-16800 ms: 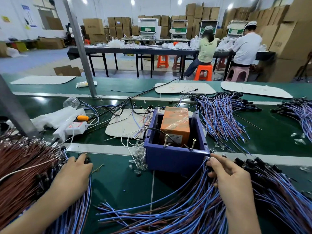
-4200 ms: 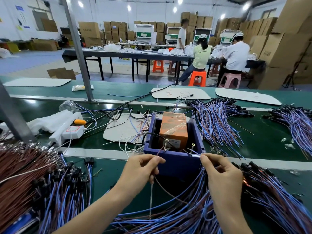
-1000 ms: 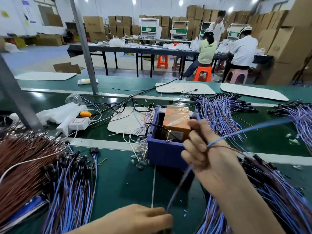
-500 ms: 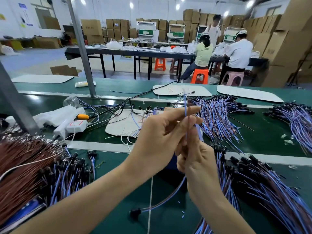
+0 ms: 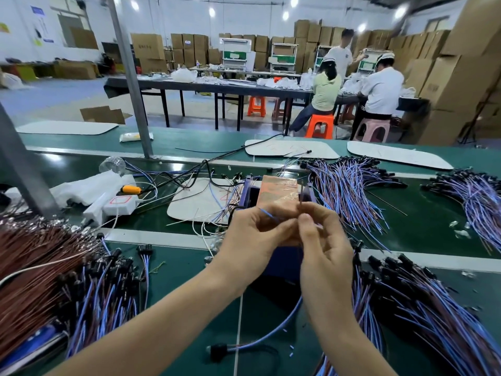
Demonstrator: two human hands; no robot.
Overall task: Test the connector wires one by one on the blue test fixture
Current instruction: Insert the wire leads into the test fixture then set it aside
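Head view: over the conveyor's near edge, both hands meet in front of the blue fixture (image 5: 282,263). The left hand (image 5: 252,240) pinches the blue lead (image 5: 267,214); the right hand (image 5: 324,240) pinches the brown one, fingertips nearly touching. The wire (image 5: 273,331) droops to its black plug (image 5: 218,351) on the belt. Judged step: separating the ends; next, each must touch a fixture pin, hidden here.
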